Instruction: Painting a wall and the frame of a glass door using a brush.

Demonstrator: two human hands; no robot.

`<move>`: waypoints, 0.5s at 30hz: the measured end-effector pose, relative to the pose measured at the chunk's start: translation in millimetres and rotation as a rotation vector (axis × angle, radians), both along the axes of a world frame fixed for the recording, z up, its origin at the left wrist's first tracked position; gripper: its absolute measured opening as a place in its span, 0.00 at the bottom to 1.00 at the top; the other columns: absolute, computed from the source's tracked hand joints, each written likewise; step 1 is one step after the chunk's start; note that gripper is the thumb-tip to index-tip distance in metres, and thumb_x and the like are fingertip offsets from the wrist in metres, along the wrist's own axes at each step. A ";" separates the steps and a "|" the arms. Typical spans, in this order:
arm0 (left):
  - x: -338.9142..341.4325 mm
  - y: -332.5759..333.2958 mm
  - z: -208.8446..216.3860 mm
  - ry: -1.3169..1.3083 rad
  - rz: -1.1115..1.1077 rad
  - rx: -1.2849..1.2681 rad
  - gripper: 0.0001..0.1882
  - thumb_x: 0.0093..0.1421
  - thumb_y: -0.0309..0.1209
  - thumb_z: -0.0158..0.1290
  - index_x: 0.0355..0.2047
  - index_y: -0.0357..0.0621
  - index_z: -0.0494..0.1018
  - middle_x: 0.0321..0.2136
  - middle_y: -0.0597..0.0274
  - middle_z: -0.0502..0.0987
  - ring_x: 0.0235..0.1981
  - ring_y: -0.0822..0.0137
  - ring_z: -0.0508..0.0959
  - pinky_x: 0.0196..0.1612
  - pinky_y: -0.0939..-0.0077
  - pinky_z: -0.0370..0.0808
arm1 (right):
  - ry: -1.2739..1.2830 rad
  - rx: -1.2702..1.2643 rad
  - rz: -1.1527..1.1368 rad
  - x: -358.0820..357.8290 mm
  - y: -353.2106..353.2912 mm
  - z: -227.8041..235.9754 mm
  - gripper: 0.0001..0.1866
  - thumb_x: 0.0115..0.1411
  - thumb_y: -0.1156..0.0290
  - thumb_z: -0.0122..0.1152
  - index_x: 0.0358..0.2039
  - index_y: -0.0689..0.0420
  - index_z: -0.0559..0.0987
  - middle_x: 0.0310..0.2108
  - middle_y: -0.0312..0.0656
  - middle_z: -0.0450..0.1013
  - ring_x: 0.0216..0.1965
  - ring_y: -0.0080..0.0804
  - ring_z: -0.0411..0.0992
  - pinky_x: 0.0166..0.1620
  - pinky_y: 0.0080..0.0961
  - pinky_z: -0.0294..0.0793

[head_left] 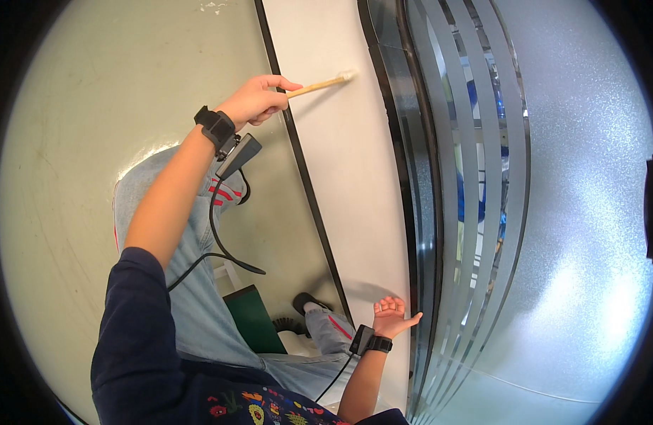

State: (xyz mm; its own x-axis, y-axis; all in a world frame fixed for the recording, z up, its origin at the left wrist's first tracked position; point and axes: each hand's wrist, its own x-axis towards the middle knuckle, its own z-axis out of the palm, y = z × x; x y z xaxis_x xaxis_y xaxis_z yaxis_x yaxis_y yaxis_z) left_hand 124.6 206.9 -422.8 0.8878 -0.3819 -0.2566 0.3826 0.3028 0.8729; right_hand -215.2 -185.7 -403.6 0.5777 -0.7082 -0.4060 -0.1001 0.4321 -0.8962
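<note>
Brush, thin and wooden-handled, pinched in the left hand, grip clamped on the handle's near end; pale bristle tip touching the white wall strip. Bristles blurred, hard to make out. Right hand low, palm up, fingers spread apart and holding nothing, just beside the dark door frame. Two black wrist bands, one per arm, each with a cable; left cable trailing down over the jeans. Frosted glass with curved stripes to the right, view beyond unclear. One foot in a dark shoe on the grey floor, the other hidden. Open floor left of the legs.
</note>
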 end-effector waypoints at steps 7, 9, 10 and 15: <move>-6.4 -5.1 -0.8 -0.062 -0.339 0.110 0.19 0.42 0.22 0.45 0.38 0.41 0.71 0.09 0.76 0.58 0.08 0.84 0.51 0.10 0.86 0.45 | 0.006 -0.002 -0.005 0.6 1.3 -0.6 0.38 0.43 0.29 0.34 0.22 0.56 0.71 0.22 0.41 0.70 0.24 0.35 0.67 0.29 0.32 0.66; -6.9 -8.3 -1.5 -0.145 -0.486 0.233 0.20 0.41 0.21 0.46 0.39 0.42 0.71 0.10 0.73 0.60 0.07 0.82 0.52 0.10 0.85 0.46 | 0.006 0.000 -0.009 0.5 1.6 0.5 0.38 0.43 0.28 0.34 0.22 0.56 0.71 0.22 0.41 0.70 0.24 0.35 0.67 0.30 0.32 0.66; -7.9 -11.7 -1.3 -0.153 -0.494 0.286 0.20 0.41 0.21 0.46 0.39 0.44 0.71 0.11 0.73 0.61 0.08 0.82 0.52 0.11 0.84 0.47 | 0.006 0.004 -0.014 0.4 1.6 1.2 0.38 0.43 0.28 0.34 0.22 0.56 0.71 0.22 0.41 0.70 0.24 0.35 0.67 0.30 0.32 0.66; -5.0 -5.2 -5.5 -0.118 -0.352 0.158 0.19 0.41 0.22 0.46 0.38 0.41 0.71 0.09 0.78 0.59 0.08 0.84 0.50 0.11 0.86 0.46 | 0.013 -0.001 -0.008 1.3 2.6 0.1 0.38 0.43 0.28 0.34 0.22 0.56 0.71 0.22 0.41 0.70 0.24 0.35 0.67 0.30 0.32 0.65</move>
